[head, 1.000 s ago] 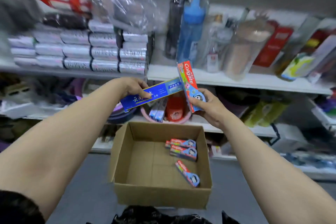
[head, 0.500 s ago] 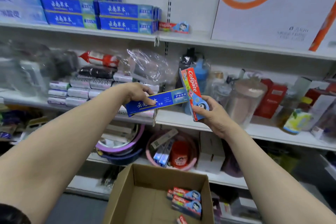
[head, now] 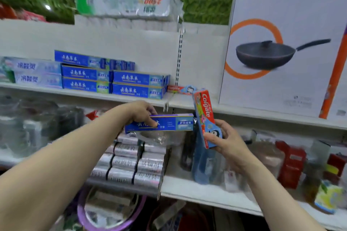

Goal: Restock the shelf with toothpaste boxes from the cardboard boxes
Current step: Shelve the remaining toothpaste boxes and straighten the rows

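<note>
My left hand (head: 143, 113) grips a long blue toothpaste box (head: 169, 124), held level just below the upper shelf (head: 216, 108). My right hand (head: 228, 139) holds a red and blue Colgate box (head: 205, 116) nearly upright, its top at shelf-edge height. On that shelf sit stacked blue toothpaste boxes (head: 139, 85) and, right of them, one small red Colgate box (head: 181, 89) lying flat. The cardboard box is out of view.
A large white pan carton (head: 285, 43) stands on the upper shelf at the right. Pale toothpaste boxes (head: 35, 73) fill its left end. The shelf below holds silver packs (head: 131, 165), a blue bottle (head: 204, 167) and red cartons (head: 290, 165). A purple basin (head: 84, 210) sits lowest.
My view has tilted up from the cardboard box to the upper shelf. Both hands have risen with their boxes toward the shelf edge, still holding them.
</note>
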The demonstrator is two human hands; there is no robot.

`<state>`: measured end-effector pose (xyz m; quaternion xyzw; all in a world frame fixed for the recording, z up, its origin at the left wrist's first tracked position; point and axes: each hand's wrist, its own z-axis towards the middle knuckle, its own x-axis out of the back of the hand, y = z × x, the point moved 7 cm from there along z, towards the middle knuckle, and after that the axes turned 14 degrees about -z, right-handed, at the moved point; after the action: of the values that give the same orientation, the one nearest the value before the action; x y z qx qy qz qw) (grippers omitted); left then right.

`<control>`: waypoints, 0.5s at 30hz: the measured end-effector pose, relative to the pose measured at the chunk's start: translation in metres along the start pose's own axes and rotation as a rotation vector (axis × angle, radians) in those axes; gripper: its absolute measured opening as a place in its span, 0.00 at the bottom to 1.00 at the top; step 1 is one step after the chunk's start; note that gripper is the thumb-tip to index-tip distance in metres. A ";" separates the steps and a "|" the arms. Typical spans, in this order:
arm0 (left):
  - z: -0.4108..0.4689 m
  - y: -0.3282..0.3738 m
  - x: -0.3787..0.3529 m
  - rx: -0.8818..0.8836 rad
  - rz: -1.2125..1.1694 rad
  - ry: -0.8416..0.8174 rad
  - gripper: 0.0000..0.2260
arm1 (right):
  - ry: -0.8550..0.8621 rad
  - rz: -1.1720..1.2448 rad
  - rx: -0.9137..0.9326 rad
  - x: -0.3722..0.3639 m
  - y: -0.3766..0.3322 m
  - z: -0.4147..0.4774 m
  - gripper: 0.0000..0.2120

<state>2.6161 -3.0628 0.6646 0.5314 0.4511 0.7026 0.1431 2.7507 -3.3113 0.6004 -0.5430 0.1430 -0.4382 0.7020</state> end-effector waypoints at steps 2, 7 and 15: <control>0.008 0.012 0.027 -0.046 0.037 0.052 0.18 | 0.029 -0.017 0.048 0.003 -0.020 0.016 0.32; 0.028 0.041 0.089 -0.124 0.061 0.137 0.19 | 0.070 -0.026 0.089 0.002 -0.056 0.052 0.21; 0.077 0.082 0.153 -0.246 0.049 0.180 0.15 | 0.144 0.006 0.086 -0.004 -0.068 0.110 0.24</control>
<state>2.6459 -2.9665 0.8260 0.4554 0.3596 0.8007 0.1490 2.7914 -3.2402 0.7003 -0.4791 0.1758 -0.4796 0.7138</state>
